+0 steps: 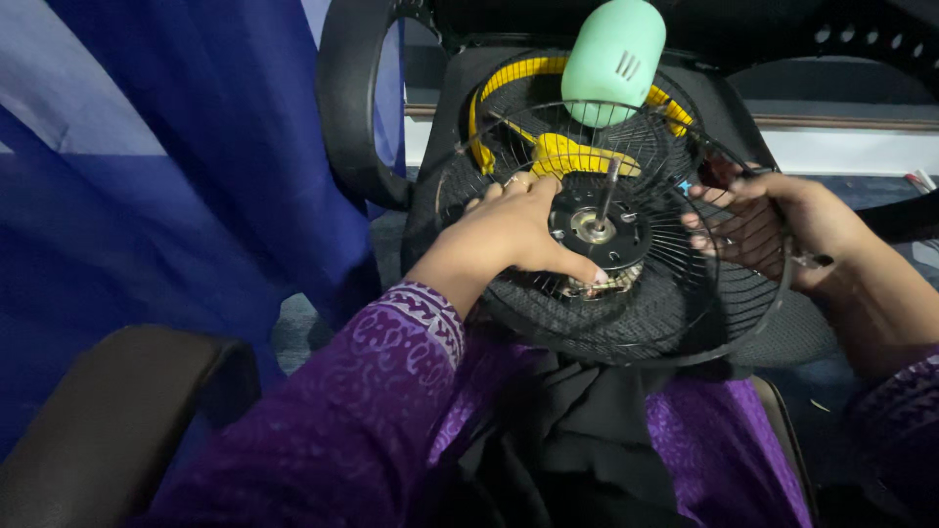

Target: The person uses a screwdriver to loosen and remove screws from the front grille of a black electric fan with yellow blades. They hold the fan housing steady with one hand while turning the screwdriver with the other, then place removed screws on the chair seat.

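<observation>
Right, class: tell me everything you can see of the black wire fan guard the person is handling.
The fan guard is a round black wire grille, thin spokes running from a black hub plate with a metal shaft to an outer ring. It lies tilted over the person's lap. The left hand rests on the hub; the right hand grips the rim. Behind it sit a mint-green motor housing and yellow blades.

Blue curtain (176, 147), black mesh chair (357, 108)

A wire fan guard (675, 293) rests on a person's lap, left hand (509, 235) on its hub (597, 230), right hand (782, 225) at its right rim, motor housing (614, 59) behind.
</observation>
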